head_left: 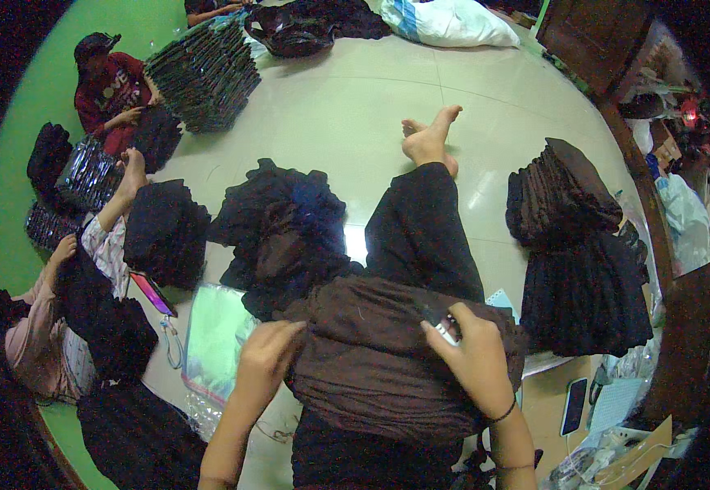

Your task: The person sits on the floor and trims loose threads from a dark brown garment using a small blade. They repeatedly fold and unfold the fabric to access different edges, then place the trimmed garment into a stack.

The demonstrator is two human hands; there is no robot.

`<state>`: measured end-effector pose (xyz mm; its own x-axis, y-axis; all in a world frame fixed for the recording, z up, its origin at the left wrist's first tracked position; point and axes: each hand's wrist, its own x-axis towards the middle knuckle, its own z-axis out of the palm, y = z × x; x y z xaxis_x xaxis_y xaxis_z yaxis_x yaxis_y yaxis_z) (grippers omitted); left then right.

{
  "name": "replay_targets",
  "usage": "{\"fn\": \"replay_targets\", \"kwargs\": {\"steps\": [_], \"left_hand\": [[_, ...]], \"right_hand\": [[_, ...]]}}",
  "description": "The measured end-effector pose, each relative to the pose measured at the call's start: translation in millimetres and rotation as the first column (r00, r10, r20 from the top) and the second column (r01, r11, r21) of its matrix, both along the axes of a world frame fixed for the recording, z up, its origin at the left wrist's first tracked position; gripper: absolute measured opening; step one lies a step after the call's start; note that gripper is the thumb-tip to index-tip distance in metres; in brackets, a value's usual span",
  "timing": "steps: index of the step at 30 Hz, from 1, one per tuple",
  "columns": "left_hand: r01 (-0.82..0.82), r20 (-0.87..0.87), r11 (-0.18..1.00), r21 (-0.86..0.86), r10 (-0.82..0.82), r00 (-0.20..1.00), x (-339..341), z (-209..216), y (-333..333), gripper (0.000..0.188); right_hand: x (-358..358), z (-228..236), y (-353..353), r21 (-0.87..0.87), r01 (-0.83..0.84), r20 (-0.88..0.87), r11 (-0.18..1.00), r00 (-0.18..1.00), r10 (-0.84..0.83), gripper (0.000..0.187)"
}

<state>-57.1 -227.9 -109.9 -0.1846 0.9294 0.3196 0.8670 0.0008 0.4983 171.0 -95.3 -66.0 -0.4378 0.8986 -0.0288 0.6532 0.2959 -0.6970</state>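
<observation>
A dark brown folded cloth lies across my lap over black trousers. At its left edge my left hand is closed, with the fingertips pinching the fabric. My right hand is above the right part of the cloth, its fingers curled round a small white object whose kind I cannot make out. A loose heap of black and dark brown cloth sits on the floor beside my outstretched leg, touching the far left side of the lap cloth.
Stacks of folded brown cloth and black cloth stand at the right, near a phone. Left are a clear plastic bag, another phone and a seated person. Farther back, another person sits by packaged stacks.
</observation>
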Motion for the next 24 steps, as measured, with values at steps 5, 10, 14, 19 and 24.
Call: {"fn": "replay_targets", "kwargs": {"steps": [5, 10, 14, 19, 24], "left_hand": [[0.282, -0.051, 0.959, 0.027, -0.280, 0.959, 25.8, -2.1, 60.9, 0.027], [0.220, 0.013, 0.975, 0.014, -0.220, 0.975, 26.8, -15.0, 65.8, 0.016], [0.103, 0.152, 0.995, 0.008, -0.103, 0.983, 15.8, -15.2, 51.0, 0.012], [-0.082, 0.244, 0.996, -0.044, 0.091, 0.965, -5.0, -6.9, 6.5, 0.008], [-0.074, -0.049, 0.870, -0.487, 0.057, 0.997, -23.0, -1.4, -47.3, 0.007]], "right_hand": [[7.1, -10.2, 4.9, 0.049, 0.082, 0.026, 0.995, 0.996, -0.084, 0.031], [11.2, -17.2, 12.1, -0.005, 0.122, -0.021, 0.993, 0.992, -0.122, 0.031], [13.4, -19.3, 19.2, -0.008, 0.134, -0.049, 0.991, 0.990, -0.134, 0.033], [15.7, -18.1, 21.2, -0.021, 0.135, -0.063, 0.991, 0.989, -0.136, 0.033], [13.4, -14.0, 20.2, -0.090, 0.138, -0.057, 0.986, 0.988, -0.144, 0.034]]}}
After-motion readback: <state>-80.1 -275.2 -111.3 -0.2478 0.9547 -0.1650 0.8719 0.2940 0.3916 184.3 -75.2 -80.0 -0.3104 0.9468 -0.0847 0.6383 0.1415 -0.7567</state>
